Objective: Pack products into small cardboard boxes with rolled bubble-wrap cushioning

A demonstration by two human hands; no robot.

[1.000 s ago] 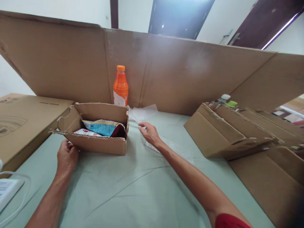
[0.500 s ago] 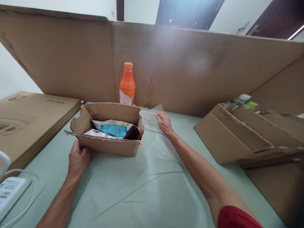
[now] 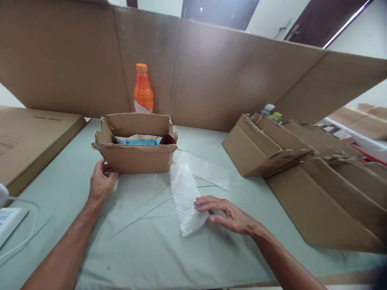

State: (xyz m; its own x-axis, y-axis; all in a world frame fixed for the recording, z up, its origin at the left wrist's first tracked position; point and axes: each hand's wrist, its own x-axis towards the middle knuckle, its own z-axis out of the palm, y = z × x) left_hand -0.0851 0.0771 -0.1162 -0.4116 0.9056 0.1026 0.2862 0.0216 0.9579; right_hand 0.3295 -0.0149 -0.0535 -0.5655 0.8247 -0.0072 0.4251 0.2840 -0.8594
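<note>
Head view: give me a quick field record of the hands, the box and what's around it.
left hand: rests against the small cardboard box at its front left corner
right hand: fingers flat on the near end of a bubble wrap sheet
box contents: snack packets, top open
second bubble wrap piece: lies right of the box, on the table cloth
orange bottle: upright behind the box, against the cardboard wall
right side: folded cardboard stack

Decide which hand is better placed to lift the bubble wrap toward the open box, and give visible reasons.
Probably the right hand: its fingers already rest on the bubble wrap, just right of the small box. The left hand is at the box's near left corner, steadying it.
</note>
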